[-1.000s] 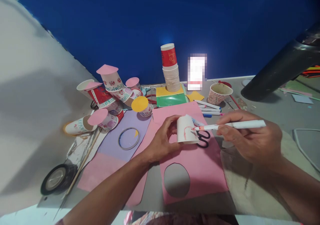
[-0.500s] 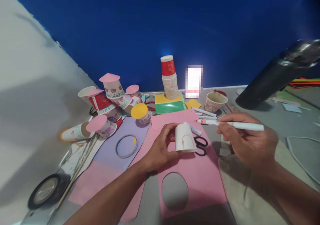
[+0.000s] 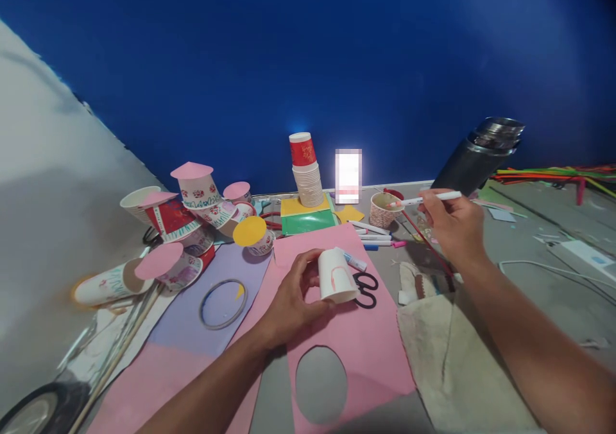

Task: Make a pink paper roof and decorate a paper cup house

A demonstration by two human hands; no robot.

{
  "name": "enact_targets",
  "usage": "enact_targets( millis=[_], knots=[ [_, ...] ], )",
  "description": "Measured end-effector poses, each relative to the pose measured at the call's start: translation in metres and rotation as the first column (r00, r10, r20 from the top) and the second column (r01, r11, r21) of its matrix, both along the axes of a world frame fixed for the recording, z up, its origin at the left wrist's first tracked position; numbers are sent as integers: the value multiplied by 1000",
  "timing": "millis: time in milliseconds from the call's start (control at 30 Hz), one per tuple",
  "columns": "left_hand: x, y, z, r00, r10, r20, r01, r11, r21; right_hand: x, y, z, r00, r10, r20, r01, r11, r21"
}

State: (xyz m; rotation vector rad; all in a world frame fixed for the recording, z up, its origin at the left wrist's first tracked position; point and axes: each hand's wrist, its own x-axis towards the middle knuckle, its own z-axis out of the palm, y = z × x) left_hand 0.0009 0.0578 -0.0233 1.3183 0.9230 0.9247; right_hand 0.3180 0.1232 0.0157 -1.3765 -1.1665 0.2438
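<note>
My left hand [image 3: 289,302] grips a white paper cup [image 3: 334,275] lying on its side, with a pink curved line drawn on it, just above a pink paper sheet [image 3: 356,344]. My right hand [image 3: 450,222] holds a white marker [image 3: 426,198] with a reddish tip, stretched out to the right and back, its tip next to a patterned paper cup [image 3: 384,209]. Black scissors [image 3: 364,289] lie on the pink sheet beside the white cup.
Decorated cups with pink and yellow paper lids [image 3: 192,216] crowd the left. A stack of cups [image 3: 307,174] stands on yellow and green paper at the back. Loose markers [image 3: 375,235], a dark flask [image 3: 476,158], a beige cloth [image 3: 452,357] and a tape ring [image 3: 222,303] lie about.
My right hand drew the marker away from the white cup and reached back and right toward the patterned cup. My left hand kept its grip on the white cup. The view tilted upward.
</note>
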Motion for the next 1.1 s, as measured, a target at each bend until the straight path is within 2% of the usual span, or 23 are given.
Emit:
enact_targets(
  millis=[100, 200, 333, 433, 500, 567, 667, 767, 833, 900, 967, 1100],
  knots=[
    [-1, 2, -2, 1000, 10, -14, -9, 999, 44, -4, -2, 1, 1000, 10, 6, -10, 999, 45],
    [-1, 2, 0, 998, 34, -53, -32, 999, 39, -9, -3, 3, 999, 36, -37, -35, 999, 21],
    [0, 1, 3, 999, 29, -45, -28, 999, 26, -19, -10, 2, 943, 199, -268, -209, 978, -8],
    [-1, 2, 2, 999, 17, -48, -16, 999, 28, -25, -19, 4, 916, 317, -245, -328, 945, -6],
    [-2, 2, -1, 998, 14, -59, -12, 999, 32, -25, -21, 6, 913, 340, -224, -350, 937, -6],
    [-4, 3, -3, 998, 6, -59, -4, 999, 33, -23, -19, 8, 900, 312, -306, -328, 945, -1],
    [-4, 3, -4, 999, -6, -36, 7, 1000, 25, -21, -14, 10, 804, 295, -516, -350, 937, -12],
    [-4, 2, -5, 1000, -1, -5, 1, 1000, 25, -26, -19, 12, 713, 384, -587, -481, 877, -11],
    [-3, 2, -6, 1000, 5, 15, -5, 1000, 17, -32, -29, 14, 695, 468, -546, -562, 827, -6],
    [-3, 2, -7, 999, 7, 32, -8, 1000, 12, -40, -42, 16, 714, 524, -464, -604, 796, -30],
    [-3, 2, -8, 1000, -3, 31, 3, 1000, 20, -47, -55, 16, 764, 543, -349, -593, 803, -48],
    [-3, 2, -7, 999, -35, 7, 35, 997, 72, -62, -71, 12, 856, 504, -113, -513, 856, -70]
  ],
)
